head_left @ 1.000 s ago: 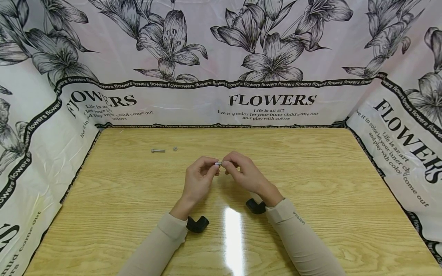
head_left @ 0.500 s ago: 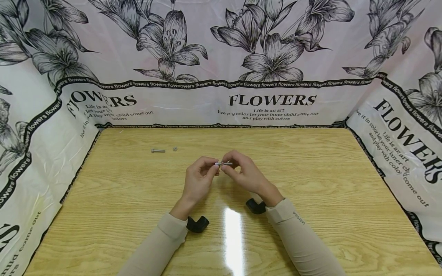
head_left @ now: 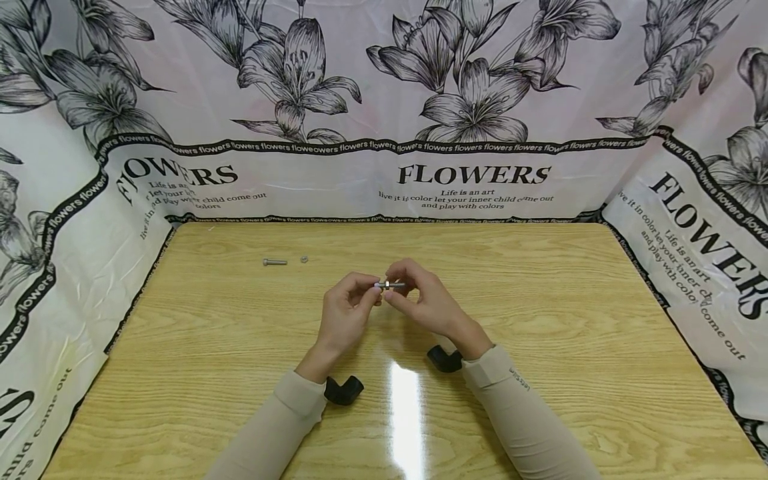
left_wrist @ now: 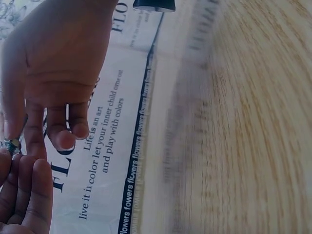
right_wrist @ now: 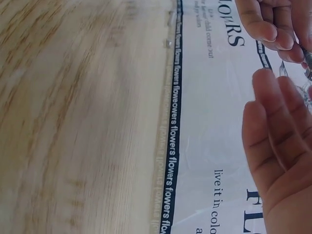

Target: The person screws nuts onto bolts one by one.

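Out over the middle of the table, my left hand (head_left: 345, 312) pinches a small metal bolt (head_left: 398, 285) at one end between thumb and fingers. The shaft points right, lying level, and a nut (head_left: 387, 285) sits on it partway along. My right hand (head_left: 433, 305) surrounds the free end, its thumb and forefinger spread on either side of the nut and apart from it. In the left wrist view the nut (left_wrist: 14, 143) looks brassy beside the fingertips. Only part of the metal piece shows at the right wrist view's edge; the bolt's head is hidden by fingers.
A second bolt (head_left: 275, 262) lies on the wooden table (head_left: 540, 300) at the back left, with a loose nut (head_left: 304, 259) to its right. A flower-printed cloth (head_left: 336, 180) walls the back and sides. Black curved pieces (head_left: 344, 391) sit at both wrists.
My right fingers have opened away from the nut, so the nut and the bolt's shaft now show between them. My left hand stays in place with its grip.
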### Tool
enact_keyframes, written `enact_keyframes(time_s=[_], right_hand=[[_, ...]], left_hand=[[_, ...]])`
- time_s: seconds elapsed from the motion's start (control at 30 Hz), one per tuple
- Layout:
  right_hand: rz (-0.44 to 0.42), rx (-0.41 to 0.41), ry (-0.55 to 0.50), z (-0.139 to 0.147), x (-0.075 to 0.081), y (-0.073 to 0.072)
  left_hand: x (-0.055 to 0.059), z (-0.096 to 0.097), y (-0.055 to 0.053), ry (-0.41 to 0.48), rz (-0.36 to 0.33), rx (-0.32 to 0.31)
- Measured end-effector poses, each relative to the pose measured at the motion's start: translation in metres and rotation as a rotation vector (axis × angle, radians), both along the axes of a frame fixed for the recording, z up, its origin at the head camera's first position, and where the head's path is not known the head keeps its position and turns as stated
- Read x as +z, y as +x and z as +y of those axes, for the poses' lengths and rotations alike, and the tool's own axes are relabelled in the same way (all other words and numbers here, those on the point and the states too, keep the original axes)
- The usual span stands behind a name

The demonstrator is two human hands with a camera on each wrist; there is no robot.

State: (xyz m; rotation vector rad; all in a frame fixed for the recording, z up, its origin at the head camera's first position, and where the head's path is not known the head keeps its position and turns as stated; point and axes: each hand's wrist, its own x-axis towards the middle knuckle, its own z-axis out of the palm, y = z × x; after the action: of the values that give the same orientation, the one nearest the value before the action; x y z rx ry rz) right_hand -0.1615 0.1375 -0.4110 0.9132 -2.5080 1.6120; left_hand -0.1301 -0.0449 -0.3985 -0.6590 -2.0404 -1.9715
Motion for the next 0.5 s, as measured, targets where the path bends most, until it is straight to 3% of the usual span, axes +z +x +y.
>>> enact_keyframes(time_s=[0.2,0.5], right_hand=[[0.058,0.014,0.018,-0.0001,-0.0016,-0.0012],[0.03,-0.013,0.076,0.0024,-0.0037,-0.0026]], left_hand=[[0.0006,0.0002,0.0005,-0.013,0.026,0.001],[0.0029,0.0011,0.0022,-0.033,0.006,0.003]])
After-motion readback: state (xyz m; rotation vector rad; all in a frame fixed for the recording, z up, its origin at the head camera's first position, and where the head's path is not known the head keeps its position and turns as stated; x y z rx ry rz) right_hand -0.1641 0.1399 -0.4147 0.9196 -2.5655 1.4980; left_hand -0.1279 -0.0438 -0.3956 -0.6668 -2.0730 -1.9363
